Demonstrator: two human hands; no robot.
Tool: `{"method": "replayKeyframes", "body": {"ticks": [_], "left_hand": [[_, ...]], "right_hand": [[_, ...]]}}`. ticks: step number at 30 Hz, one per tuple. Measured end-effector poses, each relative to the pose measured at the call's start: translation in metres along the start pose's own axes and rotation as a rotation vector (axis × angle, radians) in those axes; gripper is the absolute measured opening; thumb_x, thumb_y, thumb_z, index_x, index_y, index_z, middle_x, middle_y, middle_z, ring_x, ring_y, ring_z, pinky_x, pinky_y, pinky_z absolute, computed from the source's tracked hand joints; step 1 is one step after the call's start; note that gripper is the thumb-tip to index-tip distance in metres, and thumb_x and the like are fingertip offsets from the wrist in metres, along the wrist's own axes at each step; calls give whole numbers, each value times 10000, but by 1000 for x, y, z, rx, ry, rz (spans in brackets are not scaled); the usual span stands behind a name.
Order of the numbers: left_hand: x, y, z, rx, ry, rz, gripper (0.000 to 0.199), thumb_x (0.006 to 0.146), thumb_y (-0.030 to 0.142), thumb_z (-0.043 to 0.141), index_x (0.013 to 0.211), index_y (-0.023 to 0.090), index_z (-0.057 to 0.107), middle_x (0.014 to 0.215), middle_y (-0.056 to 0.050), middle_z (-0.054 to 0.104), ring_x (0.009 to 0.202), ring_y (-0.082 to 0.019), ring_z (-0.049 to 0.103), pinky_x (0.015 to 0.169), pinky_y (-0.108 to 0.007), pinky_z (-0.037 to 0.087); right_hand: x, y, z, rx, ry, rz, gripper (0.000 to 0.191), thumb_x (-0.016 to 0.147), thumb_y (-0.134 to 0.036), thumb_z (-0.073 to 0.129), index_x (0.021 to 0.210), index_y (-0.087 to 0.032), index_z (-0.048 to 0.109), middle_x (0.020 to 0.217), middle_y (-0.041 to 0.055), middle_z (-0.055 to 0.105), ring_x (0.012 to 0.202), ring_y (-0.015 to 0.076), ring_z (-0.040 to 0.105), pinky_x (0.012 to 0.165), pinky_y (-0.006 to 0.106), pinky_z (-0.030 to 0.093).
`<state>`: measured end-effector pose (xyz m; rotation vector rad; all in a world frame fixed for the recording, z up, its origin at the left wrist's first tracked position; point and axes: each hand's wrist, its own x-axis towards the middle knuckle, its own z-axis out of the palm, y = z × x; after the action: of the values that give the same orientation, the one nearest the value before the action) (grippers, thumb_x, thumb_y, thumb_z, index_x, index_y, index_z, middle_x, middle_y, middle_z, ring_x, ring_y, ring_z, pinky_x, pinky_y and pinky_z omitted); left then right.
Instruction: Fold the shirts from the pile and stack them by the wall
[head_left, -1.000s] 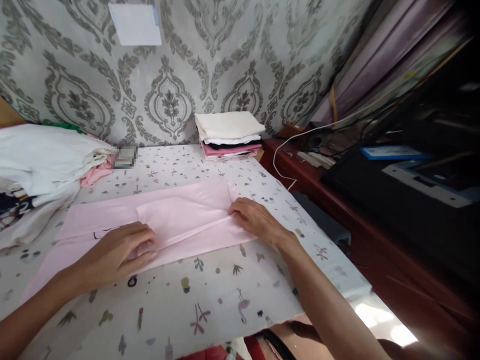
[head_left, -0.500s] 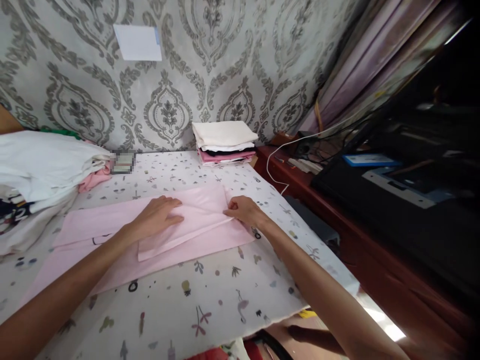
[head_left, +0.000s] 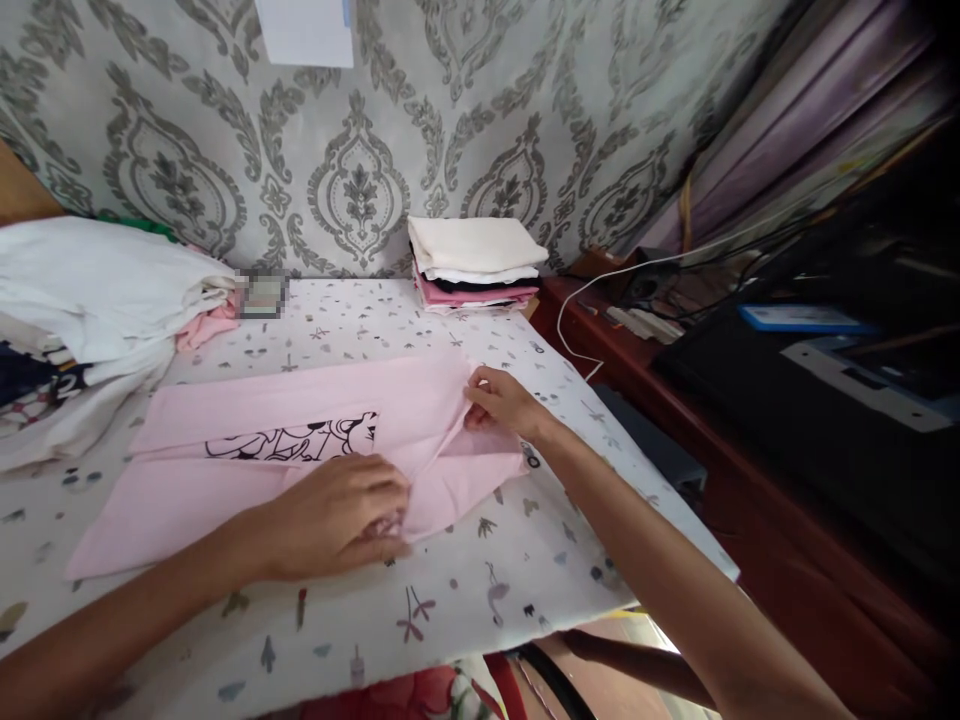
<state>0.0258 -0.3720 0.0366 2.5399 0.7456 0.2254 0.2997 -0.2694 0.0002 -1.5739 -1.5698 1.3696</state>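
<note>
A pink garment point(head_left: 300, 390) lies partly folded on the patterned white cloth, and a black line print shows between its folded sides. My right hand point(head_left: 499, 400) is closed on the garment's upper right corner and lifts it a little. At the garment's near edge, my left hand point(head_left: 341, 515) has its fingers curled over the fabric; its fingertips are partly hidden, with pink cloth bunched between thumb and fingers.
A stack of folded clothes point(head_left: 476, 262) stands by the wall. Loose clothes point(head_left: 97, 300) are heaped at the left, beside a blurred small object point(head_left: 262, 296). Right of the bed are a red-brown desk point(head_left: 637, 370), a white cable and a dark screen.
My left hand has moved toward the near edge and curled its fingers on the fabric. The folded-over part has opened, uncovering the black print. The view has tilted down slightly.
</note>
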Motion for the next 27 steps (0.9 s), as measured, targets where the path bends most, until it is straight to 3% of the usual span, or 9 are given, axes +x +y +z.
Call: {"method": "replayKeyframes", "body": {"ticks": [4, 6, 8, 12, 15, 20, 23, 25, 27], "left_hand": [[21, -8, -12, -116, 137, -254, 288, 1016, 405, 405, 982, 194, 599, 842, -11, 634, 739, -164, 582, 665, -282, 419], [31, -7, -12, -29, 124, -245, 273, 983, 416, 482, 1130, 216, 594, 897, -16, 628, 796, -183, 588, 676, -283, 413], [36, -3, -9, 96, 34, -192, 317, 947, 395, 550, 1231, 258, 581, 949, -25, 614, 849, -202, 590, 674, -283, 408], [35, 2, -5, 234, -78, -198, 178, 919, 199, 514, 1019, 219, 659, 966, -48, 613, 865, -206, 584, 676, -287, 410], [30, -4, -12, 85, 4, -320, 265, 894, 90, 403, 899, 198, 645, 904, -29, 655, 762, -169, 575, 666, -277, 403], [30, -40, -38, -323, 229, -447, 212, 811, 235, 461, 835, 188, 667, 696, 10, 615, 545, -117, 463, 540, -244, 365], [35, -72, -54, -570, 318, -524, 163, 722, 299, 545, 753, 184, 655, 669, -6, 600, 569, -130, 523, 532, -242, 406], [37, -89, -60, -665, 346, -576, 159, 682, 326, 605, 730, 180, 649, 726, -31, 626, 637, -158, 587, 548, -254, 446], [36, -99, -62, -675, 279, -592, 235, 690, 390, 657, 792, 179, 672, 802, -51, 655, 711, -185, 625, 571, -262, 470]], "right_hand": [[0, -3, 4, 41, 46, 13, 125, 850, -183, 542, 789, -237, 446, 495, -31, 605, 465, 146, 612, 445, 203, 424], [1, -2, 5, 71, 74, -10, 109, 833, -177, 546, 811, -238, 458, 492, -44, 593, 464, 144, 602, 449, 209, 433], [2, 0, 5, 98, 91, -63, 118, 814, -172, 552, 890, -238, 492, 499, -66, 580, 462, 136, 582, 458, 212, 439], [4, 4, 1, 91, 36, -114, 241, 803, -164, 532, 1027, -215, 603, 502, -78, 531, 456, 114, 521, 456, 202, 409], [7, 1, -5, 63, -40, -55, 221, 804, -158, 494, 938, -186, 668, 549, -31, 579, 490, 111, 532, 455, 202, 380], [15, -8, -17, -64, -174, -52, 209, 779, -170, 532, 929, -168, 677, 654, 15, 670, 539, 124, 575, 504, 224, 397], [24, -9, -20, -205, -156, -110, 148, 734, -193, 590, 858, -172, 668, 627, -15, 615, 540, 117, 532, 511, 229, 380], [31, -8, -22, -316, -117, -155, 114, 720, -212, 602, 805, -172, 667, 560, -44, 530, 529, 106, 471, 506, 223, 337], [37, -5, -23, -373, -100, -187, 101, 721, -237, 598, 762, -169, 661, 540, -58, 473, 526, 98, 426, 507, 224, 303]]}}
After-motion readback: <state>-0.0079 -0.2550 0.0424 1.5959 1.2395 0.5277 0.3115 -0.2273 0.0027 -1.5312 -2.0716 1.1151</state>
